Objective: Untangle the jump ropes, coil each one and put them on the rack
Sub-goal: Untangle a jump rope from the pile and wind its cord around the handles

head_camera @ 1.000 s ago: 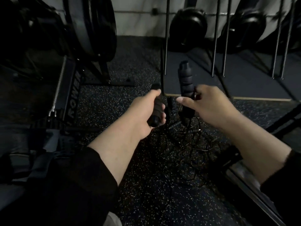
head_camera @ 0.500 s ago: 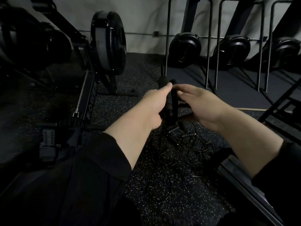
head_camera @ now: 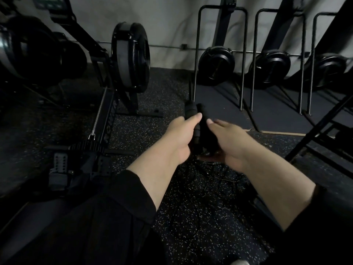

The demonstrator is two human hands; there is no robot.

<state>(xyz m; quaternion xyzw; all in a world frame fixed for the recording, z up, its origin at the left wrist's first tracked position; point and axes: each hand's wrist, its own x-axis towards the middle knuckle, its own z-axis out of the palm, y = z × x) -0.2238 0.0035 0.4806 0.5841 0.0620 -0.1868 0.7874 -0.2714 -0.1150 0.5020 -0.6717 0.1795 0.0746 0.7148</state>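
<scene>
Dim gym corner, speckled rubber floor (head_camera: 122, 131), rowing machine (head_camera: 129, 56) on the left, more rowers stood upright along the back wall. Left hand (head_camera: 181, 134) is wrapped round two black foam handles (head_camera: 194, 113) held side by side, tips up. Right hand (head_camera: 227, 142) sits just beside them, fingers loosely extended — blurred, so can't tell whether it touches the handles or holds cord. The tangle of jump ropes (head_camera: 214, 180) lies on the floor below both hands; individual cords hard to separate in this light.

Judgement: pairing handles before coiling. Keep both handles pinned in the left, run the right down the cord to find where it exits the knot — pull slack, don't yank, or the tangle tightens. Rack not clearly identifiable.
</scene>
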